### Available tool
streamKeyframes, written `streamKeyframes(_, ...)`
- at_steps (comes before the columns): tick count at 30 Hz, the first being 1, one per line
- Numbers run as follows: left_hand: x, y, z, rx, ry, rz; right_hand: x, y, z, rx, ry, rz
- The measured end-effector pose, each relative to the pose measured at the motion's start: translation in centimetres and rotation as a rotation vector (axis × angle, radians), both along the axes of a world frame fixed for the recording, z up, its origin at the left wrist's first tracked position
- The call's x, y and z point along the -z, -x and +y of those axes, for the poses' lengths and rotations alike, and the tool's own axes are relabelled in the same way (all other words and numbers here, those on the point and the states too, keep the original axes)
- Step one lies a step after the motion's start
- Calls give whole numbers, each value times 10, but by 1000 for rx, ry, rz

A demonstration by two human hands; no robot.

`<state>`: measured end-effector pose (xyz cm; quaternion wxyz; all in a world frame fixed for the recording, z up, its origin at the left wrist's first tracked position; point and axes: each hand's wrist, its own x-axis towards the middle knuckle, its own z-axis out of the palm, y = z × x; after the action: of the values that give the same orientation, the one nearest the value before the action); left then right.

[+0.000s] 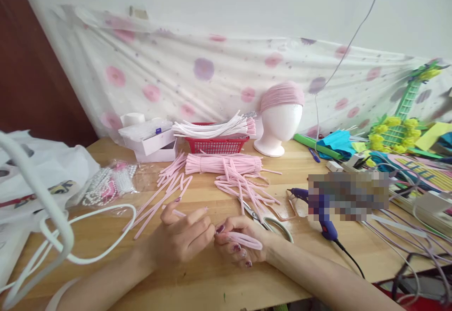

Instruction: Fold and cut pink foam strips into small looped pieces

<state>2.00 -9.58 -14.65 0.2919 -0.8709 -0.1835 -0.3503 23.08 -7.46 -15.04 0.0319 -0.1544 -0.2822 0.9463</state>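
Note:
My left hand (pixel 183 233) is closed, with bits of pink pipe cleaner showing between its curled fingers. Its fingertips meet those of my right hand (pixel 235 242), which pinches a looped pink pipe cleaner (pixel 249 240) lying across the palm. Where the two hands touch, the fingers hide the join. Just beyond them, loose pink pipe cleaners (pixel 235 186) are scattered over the wooden table (pixel 197 285), in front of a bundle of pink pipe cleaners (pixel 219 164). Scissors (pixel 278 228) lie partly behind my right wrist.
A blue glue gun (pixel 323 216) rests to the right, beside a blurred patch and tangled cables. At the back stand a red basket (pixel 217 146) of pipe cleaners and a white foam head (pixel 280 125). White boxes (pixel 155 146), bagged beads (pixel 113 184) and a white cable (pixel 102 257) are left.

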Motion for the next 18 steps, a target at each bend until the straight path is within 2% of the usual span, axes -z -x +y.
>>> streamKeyframes(5,7,-1,2,42,44,-30,0,5,-3,123,-122,-80)
streamKeyframes(10,0,-2,-3,102,118,19,-8,7,-10,257,-438,-254)
streamKeyframes(12,-5,-2,-5,139,162,23,-11,8,-14,301,-516,-316)
streamKeyframes(18,-13,-6,-9,174,455,3,-12,9,-21,330,-617,-352)
